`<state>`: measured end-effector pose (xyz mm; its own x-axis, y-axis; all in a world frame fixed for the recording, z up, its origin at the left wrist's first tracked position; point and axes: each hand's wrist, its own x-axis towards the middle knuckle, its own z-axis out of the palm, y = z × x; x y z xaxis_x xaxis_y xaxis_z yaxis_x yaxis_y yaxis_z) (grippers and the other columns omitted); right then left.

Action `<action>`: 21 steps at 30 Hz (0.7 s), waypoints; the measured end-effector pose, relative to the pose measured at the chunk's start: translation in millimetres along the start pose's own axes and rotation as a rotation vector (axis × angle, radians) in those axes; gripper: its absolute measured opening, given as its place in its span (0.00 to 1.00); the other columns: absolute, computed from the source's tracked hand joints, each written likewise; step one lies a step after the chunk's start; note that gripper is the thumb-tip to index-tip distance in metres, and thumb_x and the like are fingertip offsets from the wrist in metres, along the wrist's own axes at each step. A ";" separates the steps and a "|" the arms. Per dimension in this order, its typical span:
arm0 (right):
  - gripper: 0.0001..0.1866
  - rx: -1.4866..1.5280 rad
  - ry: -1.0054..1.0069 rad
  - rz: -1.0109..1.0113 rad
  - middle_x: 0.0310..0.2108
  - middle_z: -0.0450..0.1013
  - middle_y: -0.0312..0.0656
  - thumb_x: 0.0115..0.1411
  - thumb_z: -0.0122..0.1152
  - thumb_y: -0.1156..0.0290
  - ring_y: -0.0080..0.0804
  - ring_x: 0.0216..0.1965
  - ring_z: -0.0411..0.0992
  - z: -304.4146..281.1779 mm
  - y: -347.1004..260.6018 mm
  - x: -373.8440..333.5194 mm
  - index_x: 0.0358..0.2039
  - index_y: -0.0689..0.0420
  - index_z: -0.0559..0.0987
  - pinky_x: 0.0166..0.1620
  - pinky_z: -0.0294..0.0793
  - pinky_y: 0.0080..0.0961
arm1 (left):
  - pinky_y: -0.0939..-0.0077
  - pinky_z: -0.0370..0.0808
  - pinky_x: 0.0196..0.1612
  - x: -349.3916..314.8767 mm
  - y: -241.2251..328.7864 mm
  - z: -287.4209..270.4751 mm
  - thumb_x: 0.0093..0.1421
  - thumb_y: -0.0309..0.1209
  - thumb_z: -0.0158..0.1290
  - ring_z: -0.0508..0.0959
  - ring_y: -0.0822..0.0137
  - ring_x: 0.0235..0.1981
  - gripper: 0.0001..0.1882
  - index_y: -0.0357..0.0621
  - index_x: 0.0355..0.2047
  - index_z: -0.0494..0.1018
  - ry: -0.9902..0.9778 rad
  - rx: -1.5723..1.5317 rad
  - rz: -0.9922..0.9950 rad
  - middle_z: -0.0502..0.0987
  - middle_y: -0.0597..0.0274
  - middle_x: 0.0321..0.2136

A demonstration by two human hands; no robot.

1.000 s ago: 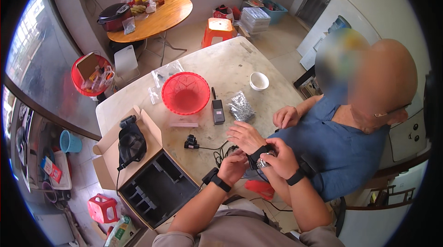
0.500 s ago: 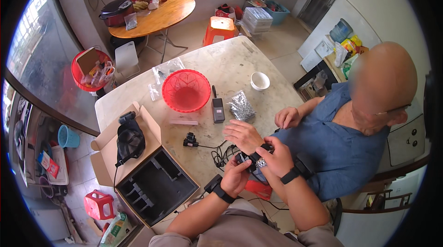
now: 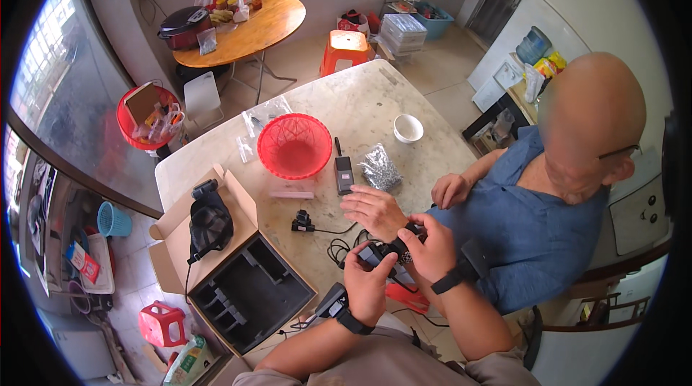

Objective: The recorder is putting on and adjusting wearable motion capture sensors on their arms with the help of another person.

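At the table's near right, a co-worker's forearm reaches in, with its hand (image 3: 375,211) stretched out palm down. Around that wrist runs a black strap (image 3: 400,245), close above a metal-banded watch. My left hand (image 3: 365,292) is closed on a small dark boxy device (image 3: 371,255) joined to the strap, thumb on its near side. My right hand (image 3: 430,245) pinches the strap on the other side of the wrist. Both my wrists wear black bands with box-shaped units. A black cable (image 3: 339,249) lies coiled beside the device.
An open cardboard box (image 3: 169,253) with black foam and a dark head harness (image 3: 210,220) stands left. On the table (image 3: 360,98) are a red basket (image 3: 294,147), a handheld radio (image 3: 344,173), a bag of small metallic pieces (image 3: 380,168), a white bowl (image 3: 409,129) and a small black camera (image 3: 303,221).
My left hand has turned and shifted slightly, so more of the device shows. My right hand keeps its grip at the strap. The co-worker's outstretched hand has moved a little left; the whole view shifted slightly.
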<state>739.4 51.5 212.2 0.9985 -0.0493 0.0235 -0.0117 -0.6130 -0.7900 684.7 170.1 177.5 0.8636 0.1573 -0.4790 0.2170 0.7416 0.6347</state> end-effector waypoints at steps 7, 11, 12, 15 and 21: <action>0.17 -0.018 0.120 -0.085 0.37 0.77 0.53 0.56 0.64 0.67 0.47 0.36 0.77 4.2 1.7 -7.0 0.42 0.64 0.76 0.40 0.75 0.36 | 0.82 0.73 0.32 -2.2 8.5 15.5 0.51 0.23 0.66 0.73 0.75 0.32 0.32 0.32 0.51 0.60 0.077 0.157 0.039 0.72 0.60 0.35; 0.25 0.128 -0.088 0.022 0.38 0.76 0.57 0.51 0.65 0.68 0.49 0.40 0.77 -16.4 -4.1 -10.4 0.48 0.69 0.73 0.44 0.75 0.35 | 0.83 0.73 0.32 -0.2 8.4 21.7 0.50 0.25 0.67 0.72 0.75 0.31 0.32 0.32 0.49 0.60 0.078 0.189 0.106 0.72 0.60 0.35; 0.29 0.080 -0.116 -0.003 0.40 0.75 0.60 0.49 0.64 0.70 0.51 0.43 0.76 -19.4 -5.0 -12.7 0.51 0.70 0.70 0.46 0.74 0.36 | 0.83 0.73 0.32 -0.1 9.2 22.7 0.50 0.25 0.67 0.72 0.75 0.31 0.32 0.32 0.49 0.60 0.078 0.192 0.110 0.72 0.60 0.35; 0.31 0.015 -0.138 -0.072 0.43 0.73 0.62 0.50 0.63 0.71 0.55 0.47 0.73 -24.4 -6.9 -20.5 0.54 0.70 0.67 0.49 0.72 0.39 | 0.80 0.73 0.33 -0.2 10.1 26.0 0.51 0.21 0.64 0.74 0.73 0.33 0.29 0.34 0.49 0.60 0.064 0.253 0.109 0.72 0.59 0.35; 0.33 -0.209 -0.034 -0.144 0.47 0.69 0.63 0.52 0.63 0.70 0.61 0.49 0.69 -12.2 -3.6 -21.9 0.57 0.69 0.62 0.50 0.70 0.44 | 0.79 0.74 0.33 4.1 9.7 36.3 0.50 0.25 0.66 0.74 0.72 0.32 0.29 0.33 0.47 0.61 0.106 0.455 0.235 0.72 0.58 0.34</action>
<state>716.8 45.2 222.0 0.9918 0.0749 0.1036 0.1240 -0.7614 -0.6363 706.9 154.3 203.7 0.8671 0.3678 -0.3360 0.2192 0.3240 0.9203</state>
